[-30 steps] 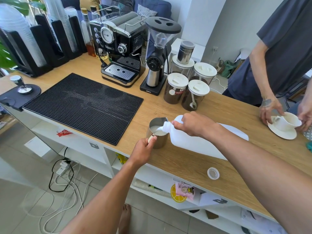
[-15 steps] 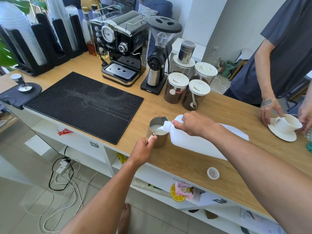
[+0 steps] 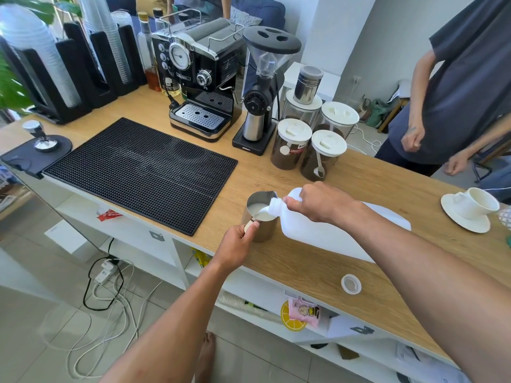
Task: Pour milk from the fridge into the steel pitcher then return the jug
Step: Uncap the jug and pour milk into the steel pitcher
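The steel pitcher (image 3: 264,233) stands near the front edge of the wooden counter (image 3: 304,269), with white milk visible inside. My left hand (image 3: 237,246) grips its handle from the near side. A white plastic milk jug (image 3: 326,230) is tipped nearly flat, its threaded mouth over the pitcher's rim, and a stream of milk runs from it into the pitcher. My right hand (image 3: 320,203) holds the jug by its neck and handle. The jug's round white cap (image 3: 351,284) lies on the counter to the right, near the front edge.
A black rubber mat (image 3: 143,172) lies left of the pitcher. Behind stand an espresso machine (image 3: 199,78), a grinder (image 3: 262,92) and several lidded jars (image 3: 293,145). A white cup on a saucer (image 3: 470,210) sits far right, beside another person (image 3: 464,84).
The other person's hands have let go of the cup and saucer and drawn back from the counter. The milk level in the pitcher looks a little higher. My hands have stayed in place.
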`<state>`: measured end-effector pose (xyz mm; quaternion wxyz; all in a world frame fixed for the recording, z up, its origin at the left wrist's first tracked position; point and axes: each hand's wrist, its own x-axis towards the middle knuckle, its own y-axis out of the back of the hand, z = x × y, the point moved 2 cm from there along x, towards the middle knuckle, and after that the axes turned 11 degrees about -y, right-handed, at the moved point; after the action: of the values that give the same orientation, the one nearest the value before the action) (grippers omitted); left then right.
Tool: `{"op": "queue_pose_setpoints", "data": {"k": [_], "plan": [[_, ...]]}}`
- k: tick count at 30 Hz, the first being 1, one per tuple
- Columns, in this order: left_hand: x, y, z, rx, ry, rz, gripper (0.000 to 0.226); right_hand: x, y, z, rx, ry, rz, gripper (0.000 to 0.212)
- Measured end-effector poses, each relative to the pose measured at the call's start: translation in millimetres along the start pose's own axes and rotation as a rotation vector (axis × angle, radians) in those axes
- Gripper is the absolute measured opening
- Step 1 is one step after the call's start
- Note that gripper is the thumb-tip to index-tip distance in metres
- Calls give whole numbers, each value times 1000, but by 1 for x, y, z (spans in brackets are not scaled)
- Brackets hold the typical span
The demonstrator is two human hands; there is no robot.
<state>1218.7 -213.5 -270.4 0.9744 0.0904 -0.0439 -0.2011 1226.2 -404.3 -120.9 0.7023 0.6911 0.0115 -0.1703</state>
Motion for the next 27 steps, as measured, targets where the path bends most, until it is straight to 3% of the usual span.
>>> {"op": "queue_pose_setpoints", "data": {"k": [27], "plan": [[1, 0, -5, 1, 4, 7, 55, -2, 3, -3, 12, -2, -28, 61]]}}
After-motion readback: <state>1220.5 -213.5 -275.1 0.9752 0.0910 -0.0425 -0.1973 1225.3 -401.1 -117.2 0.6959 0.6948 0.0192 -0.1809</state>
